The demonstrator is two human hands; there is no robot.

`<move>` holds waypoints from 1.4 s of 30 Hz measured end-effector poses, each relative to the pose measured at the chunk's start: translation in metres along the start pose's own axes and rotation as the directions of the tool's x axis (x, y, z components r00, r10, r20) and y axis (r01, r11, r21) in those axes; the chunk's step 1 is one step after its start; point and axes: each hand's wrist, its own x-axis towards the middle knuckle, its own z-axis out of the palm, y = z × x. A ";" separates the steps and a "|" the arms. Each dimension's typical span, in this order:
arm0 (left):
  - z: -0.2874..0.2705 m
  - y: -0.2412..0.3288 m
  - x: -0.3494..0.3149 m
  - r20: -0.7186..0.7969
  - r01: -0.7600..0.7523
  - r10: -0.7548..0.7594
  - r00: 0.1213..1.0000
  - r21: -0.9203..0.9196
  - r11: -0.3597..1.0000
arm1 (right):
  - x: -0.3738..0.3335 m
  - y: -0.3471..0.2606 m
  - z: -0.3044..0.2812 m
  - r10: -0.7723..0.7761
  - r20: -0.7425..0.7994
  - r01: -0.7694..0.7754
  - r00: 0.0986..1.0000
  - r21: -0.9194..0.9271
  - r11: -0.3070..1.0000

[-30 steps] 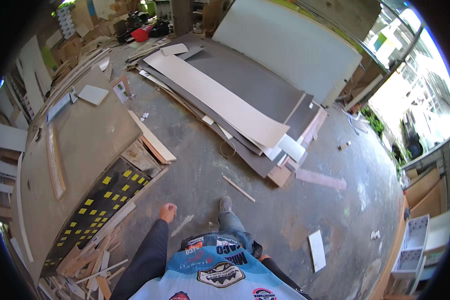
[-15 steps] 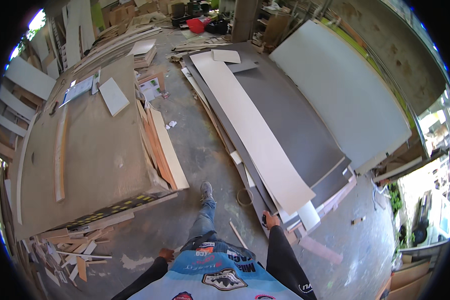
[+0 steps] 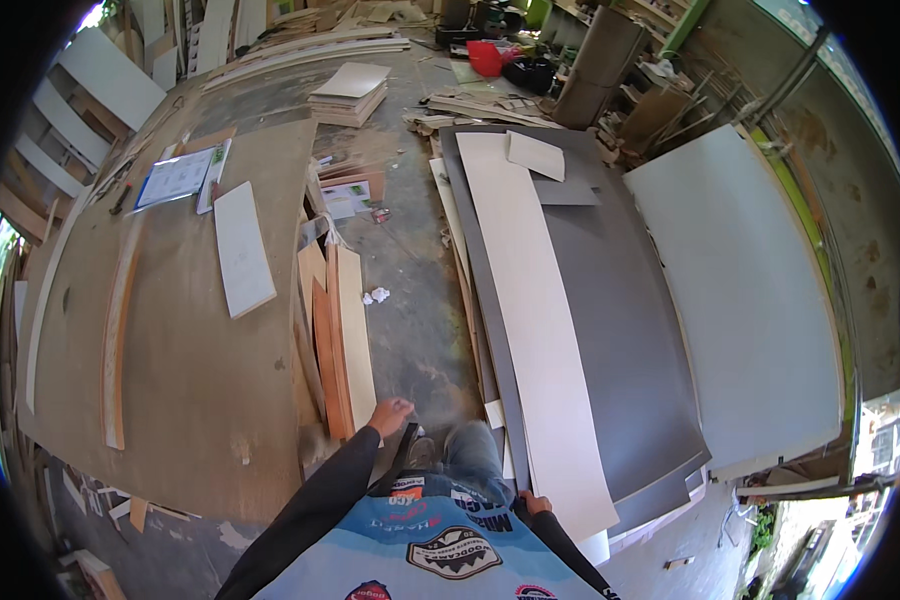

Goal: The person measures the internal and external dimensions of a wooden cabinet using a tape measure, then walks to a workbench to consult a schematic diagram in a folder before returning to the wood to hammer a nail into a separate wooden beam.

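My left hand (image 3: 391, 413) hangs over the floor beside the left stack, with its fingers loosely apart and nothing visible in them. My right hand (image 3: 536, 503) is low at the near left edge of the right stack, fingers curled; a small dark thing shows at them, too small to name. Close to that hand lies a long pale board (image 3: 535, 290), on top of dark grey sheets (image 3: 625, 330). A small pale offcut (image 3: 536, 156) rests across the board's far end.
A large brown sheet-topped stack (image 3: 185, 370) stands left, carrying a white panel (image 3: 242, 250), a wood strip (image 3: 122, 340) and a clipboard with paper (image 3: 175, 177). Upright boards (image 3: 355, 340) line its side. A concrete aisle (image 3: 415, 300) runs between the stacks. A big whitish panel (image 3: 750, 310) leans right.
I have stepped forward into the aisle, so both stacks sit nearer. My left hand has swung up and forward; my right hand stays by the right stack's edge.
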 end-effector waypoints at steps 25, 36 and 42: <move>-0.134 0.022 0.350 -0.224 0.253 -0.167 0.960 0.439 0.862 | 0.378 -0.793 -0.336 -0.491 0.060 0.488 0.869 0.059 0.871; -0.348 0.211 0.664 -0.421 0.252 -0.157 0.893 0.180 0.951 | 0.502 -1.017 -0.387 -0.436 0.026 0.436 0.900 -0.098 0.894; -0.531 0.364 0.774 -0.714 -0.171 -0.299 0.633 -0.506 0.845 | 0.509 -1.116 -0.416 -0.527 0.180 0.557 0.831 -0.290 0.778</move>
